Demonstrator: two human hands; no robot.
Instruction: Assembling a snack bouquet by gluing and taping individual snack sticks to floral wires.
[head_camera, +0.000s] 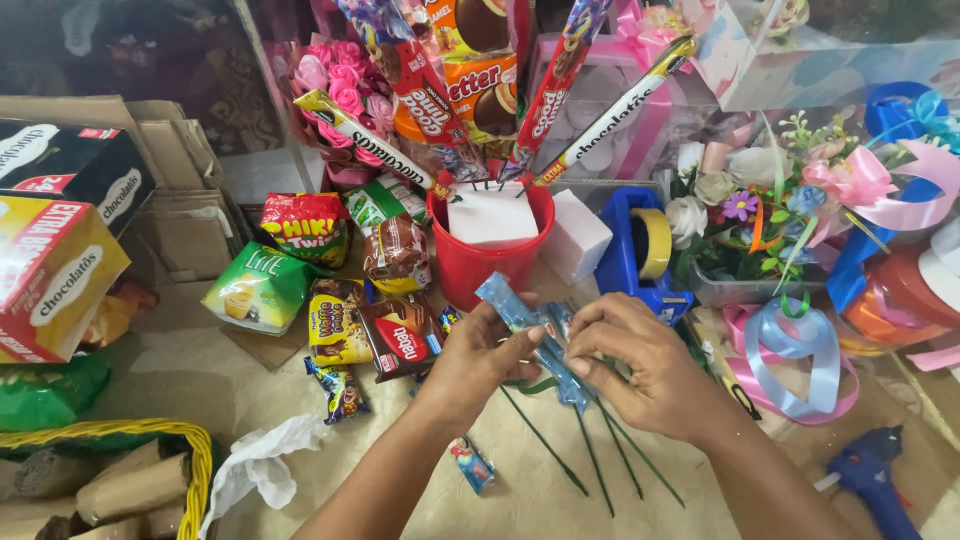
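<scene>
Head view, blue snack packets (530, 335) pinched between left hand (478, 362), right hand (640, 365)

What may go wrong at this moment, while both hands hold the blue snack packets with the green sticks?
1. The green sticks hang free under the blue packets that the left hand and right hand pinch; one might slip out.
2. The red bucket, loaded with tall snack sticks, stands close behind the hands; a knock could perhaps tip it.
</scene>
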